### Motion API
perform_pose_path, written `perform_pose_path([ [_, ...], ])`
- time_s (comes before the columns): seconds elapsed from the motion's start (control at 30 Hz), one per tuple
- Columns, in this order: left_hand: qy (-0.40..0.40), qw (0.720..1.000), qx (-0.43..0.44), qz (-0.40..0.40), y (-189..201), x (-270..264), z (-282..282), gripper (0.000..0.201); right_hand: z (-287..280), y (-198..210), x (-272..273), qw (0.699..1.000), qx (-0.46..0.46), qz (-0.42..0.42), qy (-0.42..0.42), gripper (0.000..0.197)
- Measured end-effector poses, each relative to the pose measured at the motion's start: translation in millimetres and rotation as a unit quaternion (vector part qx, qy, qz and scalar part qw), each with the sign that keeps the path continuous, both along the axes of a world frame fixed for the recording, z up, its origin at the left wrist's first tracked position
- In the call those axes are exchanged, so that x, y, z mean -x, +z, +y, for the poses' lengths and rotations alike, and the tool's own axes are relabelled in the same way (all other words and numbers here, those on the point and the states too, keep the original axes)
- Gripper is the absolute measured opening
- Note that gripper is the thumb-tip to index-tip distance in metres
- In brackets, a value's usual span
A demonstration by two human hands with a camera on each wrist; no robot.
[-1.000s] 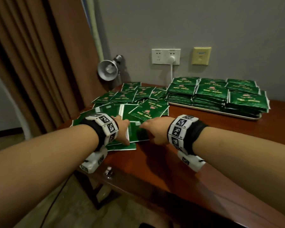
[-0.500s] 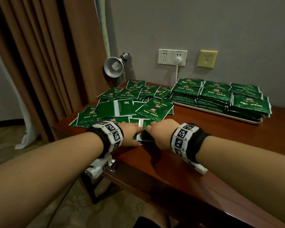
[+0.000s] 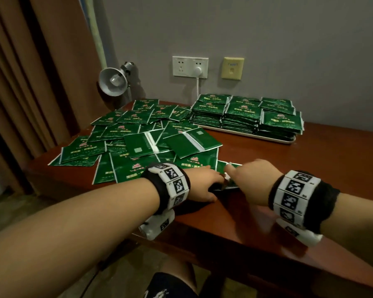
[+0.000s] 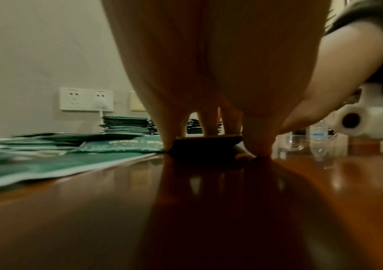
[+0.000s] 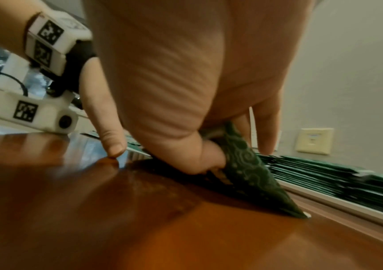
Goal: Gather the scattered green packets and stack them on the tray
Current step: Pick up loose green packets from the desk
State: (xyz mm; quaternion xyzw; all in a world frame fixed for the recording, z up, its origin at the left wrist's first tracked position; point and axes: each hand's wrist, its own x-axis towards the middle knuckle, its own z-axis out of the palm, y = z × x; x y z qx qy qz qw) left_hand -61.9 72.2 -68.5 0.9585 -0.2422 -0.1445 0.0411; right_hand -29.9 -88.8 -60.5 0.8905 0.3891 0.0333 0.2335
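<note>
Tray at table's back edge well stacked, many packets still loose; both my hands pinching a small bundle.

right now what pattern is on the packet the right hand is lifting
Dark green with pale swirls and dots on the packet pinched by the right hand; clearest in the right wrist view.

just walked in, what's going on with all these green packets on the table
A person is gathering the scattered green packets from the wooden table. Both hands, left hand and right hand, hold a small bundle of packets at the near edge of the pile. The tray by the wall already carries several neat stacks.
</note>
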Motion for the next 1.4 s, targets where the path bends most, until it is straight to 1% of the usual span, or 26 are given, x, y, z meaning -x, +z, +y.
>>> perform_pose_path([
  [0.07,-0.017,1.000,0.025,0.009,0.5,-0.7,-17.4,0.041,-25.1,2.5,3.3,0.999,-0.019,0.020,-0.036,0.040],
  [0.13,-0.017,0.999,0.034,0.026,0.3,-2.3,-27.6,0.048,-48.9,6.4,6.0,0.995,-0.044,0.060,-0.069,0.044],
  [0.23,-0.025,0.998,0.054,0.034,-0.5,-4.3,-34.2,0.049,-80.3,12.4,10.2,0.988,-0.091,0.088,-0.091,0.031],
  [0.33,-0.012,0.997,0.081,0.012,0.6,-3.4,-37.8,0.052,-98.7,14.3,13.9,0.982,-0.149,0.083,-0.078,0.023],
  [0.47,0.029,0.995,0.096,-0.028,0.5,-5.4,-35.6,0.061,-102.7,17.2,14.1,0.970,-0.231,0.071,-0.034,0.013],
  [0.57,0.063,0.995,0.065,-0.043,1.4,-3.1,-28.8,0.060,-100.6,22.3,13.5,0.955,-0.284,0.076,-0.022,0.004],
  [0.63,0.093,0.993,0.032,-0.067,2.9,-1.8,-22.9,0.065,-99.7,26.2,13.8,0.951,-0.301,0.076,-0.022,0.009],
  [0.73,0.117,0.989,-0.017,-0.093,4.7,0.3,-16.3,0.072,-95.1,33.1,16.3,0.955,-0.285,0.075,-0.020,0.008],
  [0.77,0.113,0.989,-0.030,-0.087,4.2,1.6,-15.6,0.072,-93.8,34.6,16.5,0.955,-0.282,0.088,-0.024,0.012],
  [0.87,0.066,0.993,-0.052,-0.083,-0.1,4.8,-16.5,0.069,-90.5,33.6,15.8,0.953,-0.267,0.129,-0.063,0.021],
  [0.9,0.064,0.993,-0.055,-0.088,-1.9,3.8,-16.2,0.067,-89.5,30.9,15.7,0.956,-0.252,0.129,-0.073,0.022],
  [0.97,0.091,0.991,-0.043,-0.093,-5.5,-1.2,-15.5,0.060,-86.7,22.6,16.6,0.966,-0.203,0.121,-0.104,0.020],
  [1.0,0.102,0.990,-0.039,-0.090,-6.5,-3.1,-15.7,0.056,-85.2,17.7,17.7,0.969,-0.175,0.120,-0.126,0.019],
  [1.07,0.099,0.991,-0.057,-0.069,-8.0,-6.7,-16.5,0.052,-83.8,8.6,17.6,0.971,-0.131,0.117,-0.162,0.020],
  [1.17,0.086,0.991,-0.094,-0.049,-7.5,-8.6,-17.4,0.052,-82.8,1.3,15.6,0.970,-0.102,0.118,-0.186,0.039],
  [1.27,0.077,0.991,-0.095,-0.047,-5.0,-7.7,-18.7,0.053,-76.1,-0.8,18.3,0.968,-0.092,0.126,-0.195,0.063],
  [1.3,0.078,0.992,-0.090,-0.045,-4.7,-8.2,-19.0,0.051,-72.5,-1.3,19.7,0.968,-0.085,0.126,-0.197,0.069],
  [1.33,0.083,0.992,-0.085,-0.045,-5.0,-9.3,-19.3,0.048,-68.7,-1.6,20.3,0.968,-0.080,0.128,-0.200,0.071],
  [1.4,0.101,0.990,-0.075,-0.056,-6.9,-13.8,-20.5,0.043,-61.2,0.0,18.8,0.962,-0.089,0.149,-0.209,0.069],
])
